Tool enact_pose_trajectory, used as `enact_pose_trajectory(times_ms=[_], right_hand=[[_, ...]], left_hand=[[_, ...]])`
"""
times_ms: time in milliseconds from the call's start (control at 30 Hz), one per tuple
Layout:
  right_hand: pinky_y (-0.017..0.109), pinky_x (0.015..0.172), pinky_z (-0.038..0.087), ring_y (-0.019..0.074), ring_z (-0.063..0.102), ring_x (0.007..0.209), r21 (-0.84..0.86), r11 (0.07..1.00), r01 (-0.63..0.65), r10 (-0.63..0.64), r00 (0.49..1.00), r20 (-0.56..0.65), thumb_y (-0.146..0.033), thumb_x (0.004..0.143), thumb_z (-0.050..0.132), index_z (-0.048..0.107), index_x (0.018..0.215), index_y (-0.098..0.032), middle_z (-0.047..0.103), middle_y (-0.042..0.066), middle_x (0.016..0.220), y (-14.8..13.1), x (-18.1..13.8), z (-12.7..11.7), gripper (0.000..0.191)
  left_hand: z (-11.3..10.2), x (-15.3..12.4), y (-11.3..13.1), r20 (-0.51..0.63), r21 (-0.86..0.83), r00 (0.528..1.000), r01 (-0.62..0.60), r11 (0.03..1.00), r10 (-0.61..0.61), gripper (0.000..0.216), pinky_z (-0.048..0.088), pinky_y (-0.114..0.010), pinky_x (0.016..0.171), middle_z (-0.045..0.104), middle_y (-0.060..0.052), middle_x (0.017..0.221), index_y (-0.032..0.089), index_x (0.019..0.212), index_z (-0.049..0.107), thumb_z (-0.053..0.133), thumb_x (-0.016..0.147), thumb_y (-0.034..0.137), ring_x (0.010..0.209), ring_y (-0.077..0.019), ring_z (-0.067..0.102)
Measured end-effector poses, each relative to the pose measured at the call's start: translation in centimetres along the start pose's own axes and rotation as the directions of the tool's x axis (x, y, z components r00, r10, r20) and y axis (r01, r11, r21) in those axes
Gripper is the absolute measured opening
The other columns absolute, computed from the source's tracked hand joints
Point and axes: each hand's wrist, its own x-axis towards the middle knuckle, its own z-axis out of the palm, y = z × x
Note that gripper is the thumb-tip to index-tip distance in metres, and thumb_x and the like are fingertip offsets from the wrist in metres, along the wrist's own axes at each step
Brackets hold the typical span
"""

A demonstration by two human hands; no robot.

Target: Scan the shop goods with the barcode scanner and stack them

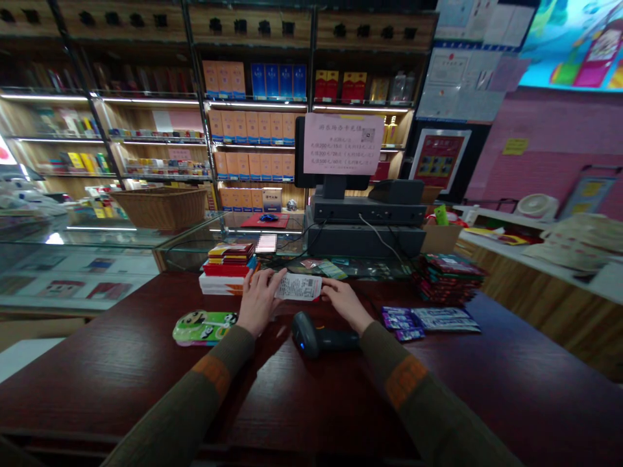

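We stand at a dark reddish-brown wooden counter [121, 376], its polished top showing fine grain and a soft sheen, in a small shop with lit wooden shelves of orange, blue and red cartons [253, 136] behind and a pink wall [545, 149] off to the right. Our left hand [257, 299] and right hand [343, 303] meet over the middle of the counter, each pinching one end of a white printed paper slip [298, 286] that is stretched flat between them (its small print is too fine to read). Just below the right hand, towards us, lies a black handheld plastic scanner [316, 338], rounded at the head and touching the wood. Left of the left hand rests a flat green cartoon-printed pouch [203, 326], and just beyond that hand sits a stack of red and white flat boxes [228, 266]. Right of the right hand lie glossy purple and silver foil sachets [428, 319], with a pile of dark red and green packets [448, 275] farther back. Beyond both hands a boxy black till with a pale pink paper notice [360, 194] stands on a glass display case [97, 246], where a brown woven basket [160, 207] also sits.
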Motion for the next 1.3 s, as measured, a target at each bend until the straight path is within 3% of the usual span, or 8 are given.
enact_pose_trajectory(times_ms=[133,267,467,667,833,1000,1167,1300], right_hand=[[0.034,0.073,0.057,0.0221,0.072,0.085,0.041,0.997,-0.065,0.065,0.998,0.013,-0.027,0.085,0.051,0.071,0.119,-0.023,0.077,0.005,0.095,-0.8,-0.8,0.0,0.039],[0.033,0.071,0.056,0.0218,0.073,0.085,-0.008,0.997,-0.075,0.075,0.997,0.008,-0.027,0.085,0.051,0.07,0.121,-0.024,0.077,0.005,0.097,-0.6,-0.7,0.1,0.041],[0.031,0.07,0.053,0.0214,0.072,0.083,-0.063,0.997,-0.038,0.035,0.999,-0.04,-0.03,0.085,0.053,0.069,0.12,-0.022,0.077,0.005,0.091,0.0,0.1,0.1,0.04],[0.036,0.077,0.052,0.0233,0.068,0.085,-0.131,0.99,0.045,-0.053,0.997,-0.055,-0.032,0.087,0.051,0.068,0.121,-0.025,0.075,0.004,0.09,-1.0,0.3,0.9,0.039],[0.039,0.084,0.053,0.0236,0.068,0.093,-0.126,0.989,0.072,-0.078,0.996,-0.041,-0.031,0.089,0.049,0.066,0.119,-0.025,0.074,0.005,0.1,-2.1,0.3,3.0,0.035],[0.038,0.098,0.05,0.0219,0.066,0.109,-0.049,0.994,0.101,-0.103,0.994,-0.035,-0.026,0.087,0.055,0.061,0.117,-0.022,0.071,0.008,0.116,-3.4,0.3,6.1,0.031],[0.037,0.105,0.046,0.0208,0.064,0.118,0.077,0.994,0.075,-0.075,0.997,-0.005,-0.024,0.083,0.059,0.057,0.111,-0.019,0.068,0.011,0.123,-5.3,-0.1,9.5,0.028],[0.038,0.105,0.046,0.0206,0.065,0.115,0.066,0.993,0.102,-0.105,0.994,0.034,-0.023,0.083,0.059,0.056,0.107,-0.02,0.069,0.009,0.119,-5.9,-0.7,12.3,0.025]], left_hand=[[0.3,0.3,0.4,0.065,0.019,0.995,0.073,0.997,-0.074,0.075,0.042,-0.046,0.097,0.056,-0.01,0.121,0.035,0.147,0.043,0.071,0.078,0.024,0.112,-0.0299,0.053],[1.1,0.5,0.7,0.112,-0.013,0.988,0.106,0.994,-0.103,0.078,0.047,-0.04,0.091,0.055,-0.01,0.119,0.029,0.149,0.039,0.07,0.078,0.021,0.106,-0.0263,0.055],[2.9,0.6,0.2,0.031,-0.28,0.989,0.149,0.948,-0.146,0.078,0.047,-0.044,0.101,0.055,-0.012,0.123,0.02,0.152,0.031,0.062,0.081,0.018,0.113,-0.0264,0.056],[3.6,0.8,-1.9,0.035,-0.55,0.959,0.253,0.796,-0.28,0.049,0.046,-0.045,0.108,0.059,-0.014,0.127,0.015,0.135,0.053,0.057,0.086,0.023,0.121,-0.0251,0.057],[1.9,0.5,-3.4,0.031,-0.676,0.912,0.32,0.664,-0.409,0.038,0.053,-0.042,0.099,0.057,-0.015,0.127,0.016,0.124,0.062,0.055,0.089,0.031,0.103,-0.0203,0.067],[-0.6,-0.4,-4.8,0.073,-0.719,0.86,0.396,0.571,-0.505,0.034,0.052,-0.043,0.098,0.07,-0.01,0.111,0.017,0.117,0.063,0.052,0.09,0.036,0.101,-0.0215,0.068],[-3.0,-1.1,-6.6,0.033,-0.698,0.769,0.475,0.536,-0.638,0.033,0.05,-0.04,0.097,0.072,-0.008,0.108,0.019,0.111,0.064,0.052,0.088,0.039,0.101,-0.0222,0.067],[-4.6,-2.1,-8.4,-0.008,-0.713,0.687,0.506,0.486,-0.727,0.032,0.051,-0.037,0.094,0.073,-0.009,0.105,0.018,0.108,0.061,0.055,0.086,0.041,0.1,-0.0216,0.069]])
